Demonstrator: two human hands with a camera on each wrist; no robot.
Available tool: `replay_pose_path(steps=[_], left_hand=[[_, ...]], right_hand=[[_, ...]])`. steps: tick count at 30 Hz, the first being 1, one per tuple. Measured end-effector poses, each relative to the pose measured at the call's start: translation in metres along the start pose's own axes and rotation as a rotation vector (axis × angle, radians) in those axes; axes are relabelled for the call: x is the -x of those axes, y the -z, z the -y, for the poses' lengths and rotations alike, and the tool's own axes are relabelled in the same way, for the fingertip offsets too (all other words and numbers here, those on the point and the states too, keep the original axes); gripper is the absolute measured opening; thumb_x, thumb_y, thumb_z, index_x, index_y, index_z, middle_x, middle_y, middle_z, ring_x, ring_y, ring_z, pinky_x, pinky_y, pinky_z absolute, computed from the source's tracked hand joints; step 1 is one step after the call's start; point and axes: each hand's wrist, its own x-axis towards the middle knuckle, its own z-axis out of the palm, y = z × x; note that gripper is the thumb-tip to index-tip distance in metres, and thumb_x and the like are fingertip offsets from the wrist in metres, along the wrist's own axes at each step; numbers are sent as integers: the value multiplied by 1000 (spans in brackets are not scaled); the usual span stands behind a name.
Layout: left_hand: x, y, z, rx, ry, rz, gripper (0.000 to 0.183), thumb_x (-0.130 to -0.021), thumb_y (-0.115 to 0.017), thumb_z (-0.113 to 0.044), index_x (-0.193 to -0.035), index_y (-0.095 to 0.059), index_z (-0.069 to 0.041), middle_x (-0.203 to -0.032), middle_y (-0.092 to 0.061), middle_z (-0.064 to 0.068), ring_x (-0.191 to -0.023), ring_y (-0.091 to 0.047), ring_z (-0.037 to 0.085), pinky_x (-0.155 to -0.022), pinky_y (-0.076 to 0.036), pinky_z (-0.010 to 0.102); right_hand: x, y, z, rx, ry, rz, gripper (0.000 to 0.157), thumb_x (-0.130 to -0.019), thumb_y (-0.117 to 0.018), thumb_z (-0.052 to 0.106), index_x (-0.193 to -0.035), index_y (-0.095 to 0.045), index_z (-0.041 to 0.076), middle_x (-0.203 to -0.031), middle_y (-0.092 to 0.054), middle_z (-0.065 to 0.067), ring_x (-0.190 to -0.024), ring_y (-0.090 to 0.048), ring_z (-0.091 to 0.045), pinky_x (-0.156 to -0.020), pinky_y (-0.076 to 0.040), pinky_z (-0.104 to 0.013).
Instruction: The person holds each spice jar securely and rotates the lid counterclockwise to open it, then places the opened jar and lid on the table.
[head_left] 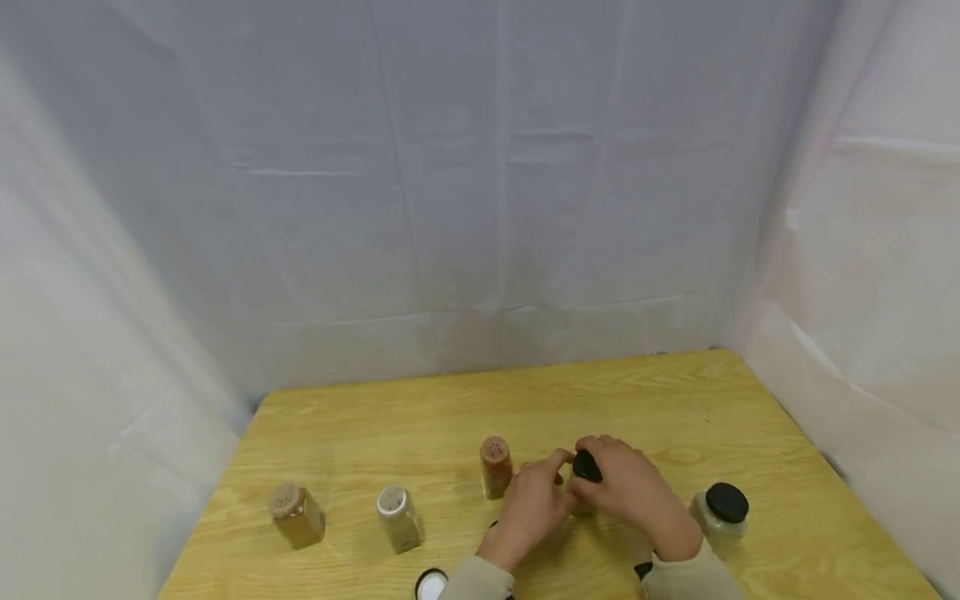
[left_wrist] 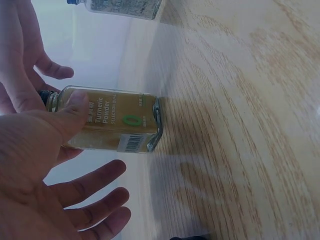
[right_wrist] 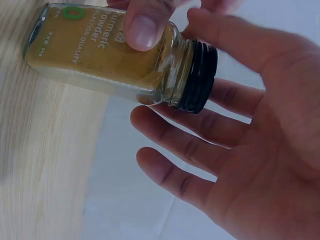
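My left hand (head_left: 531,507) pinches a square glass jar of turmeric powder (left_wrist: 112,120) between its thumb and a finger, while its other fingers are spread. In the left wrist view the jar stands upright, its base close over the wooden table. My right hand (head_left: 630,485) is at the top of the jar, thumb and fingers around the black lid (right_wrist: 199,77). Threaded glass shows just below the lid. Close by the left hand stands a jar with reddish-brown contents (head_left: 497,482) and a perforated top.
To the left stand a tan spice jar (head_left: 302,523) and a paler jar (head_left: 401,525), both with perforated tops. A loose lid (head_left: 431,586) lies at the front, its white inside up. A black-lidded jar (head_left: 722,510) stands right. White sheeting (head_left: 480,208) surrounds the table (head_left: 360,425).
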Motion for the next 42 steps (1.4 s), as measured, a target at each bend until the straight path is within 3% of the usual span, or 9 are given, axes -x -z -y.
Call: replay_pose_path(steps=[4,8,15,19,25,30,35,38,42], left_hand=[[0,0,0,11,10,22,42,-94,-81,-27,-133,-67,-20,-99,-77,8,-87,-68,25,-66,-53,35],[0,0,0,5,20,17,44,-93,-82,-35,-132,-67,-21,-98,-78,7,-88,-69,24,-67,-53,35],[-1,0,0,-6,16,16,46,-91,-82,-44,-129,-67,-23,-99,-78,5,-88,-69,19,-67,-53,32],[-1,0,-1,3,23,15,45,-91,-83,-41,-130,-67,-22,-98,-77,6,-88,-68,22,-68,-53,34],[0,1,-2,-7,19,11,39,-93,-80,-22,-130,-68,-20,-97,-77,7,-86,-68,27,-65,-52,37],[0,1,-2,-13,11,14,39,-94,-79,-21,-131,-67,-20,-97,-77,7,-85,-68,26,-64,-52,36],[-1,0,-1,-11,19,22,42,-93,-82,-30,-131,-67,-19,-98,-77,7,-86,-68,27,-65,-53,38],[-2,-1,0,-13,32,26,45,-92,-83,-37,-131,-67,-21,-98,-77,6,-88,-69,26,-68,-54,38],[-2,-2,0,-10,46,33,47,-91,-83,-43,-131,-67,-24,-98,-77,4,-89,-68,22,-70,-54,36]], right_hand=[[1,1,-4,17,-1,-14,51,-93,-82,32,-134,-67,7,-132,-69,-19,-112,-70,-39,-97,-51,-67],[3,6,-10,21,-26,-24,60,-89,-85,37,-135,-65,4,-134,-69,-20,-112,-70,-38,-95,-55,-61],[6,12,-17,-8,-22,-7,39,-87,-87,33,-112,-72,8,-113,-73,-11,-101,-72,-34,-85,-59,-51],[5,12,-15,6,-13,4,40,-89,-86,36,-114,-72,7,-113,-74,-11,-99,-72,-32,-84,-59,-51],[-1,7,-4,51,-13,9,53,-91,-83,39,-125,-68,1,-119,-73,-15,-91,-70,-26,-76,-58,-46],[-2,5,1,66,-11,3,48,-93,-81,36,-127,-69,4,-125,-71,-17,-101,-70,-32,-86,-57,-55],[-1,7,-3,82,-46,-4,58,-91,-83,41,-134,-66,5,-133,-68,-20,-110,-70,-38,-95,-53,-63],[1,10,-8,87,-63,-8,64,-89,-84,43,-135,-66,3,-134,-68,-21,-111,-70,-38,-96,-53,-64],[5,14,-12,59,-61,-12,52,-87,-87,38,-122,-71,4,-125,-71,-17,-107,-71,-36,-91,-56,-58]])
